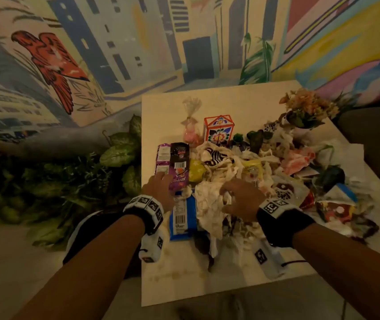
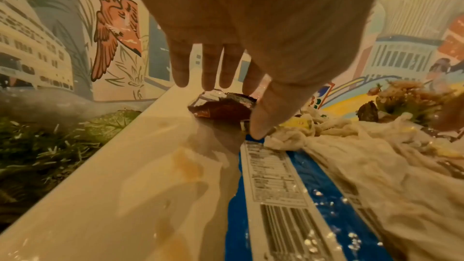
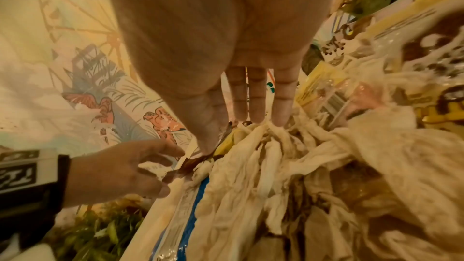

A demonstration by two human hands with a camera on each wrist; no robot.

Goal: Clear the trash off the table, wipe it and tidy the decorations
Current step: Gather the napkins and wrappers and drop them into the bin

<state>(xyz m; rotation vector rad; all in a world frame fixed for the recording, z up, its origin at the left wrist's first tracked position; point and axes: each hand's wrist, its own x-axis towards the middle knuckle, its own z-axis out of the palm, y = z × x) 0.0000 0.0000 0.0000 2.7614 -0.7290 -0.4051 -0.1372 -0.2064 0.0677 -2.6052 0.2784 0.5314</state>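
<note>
A heap of crumpled cream tissue (image 1: 209,204) and snack wrappers covers the cream table (image 1: 207,280). My left hand (image 1: 161,181) hovers with straight fingers over a purple wrapper (image 1: 175,162), its thumb tip touching down beside a blue wrapper (image 2: 276,186). My right hand (image 1: 235,192) rests on the tissue (image 3: 276,176) with its fingertips (image 3: 256,114) touching it and gripping nothing. Behind the heap stand a floral box (image 1: 218,130), a pink cellophane bag (image 1: 191,130), small green plants (image 1: 255,137) and a flower pot (image 1: 307,112).
Yellowish stains (image 1: 173,276) mark the bare near part of the table. Leafy greenery (image 1: 115,153) lies along the table's left edge, below a painted wall. A dark seat (image 1: 374,135) stands at the right. More wrappers (image 1: 337,209) spread to the right edge.
</note>
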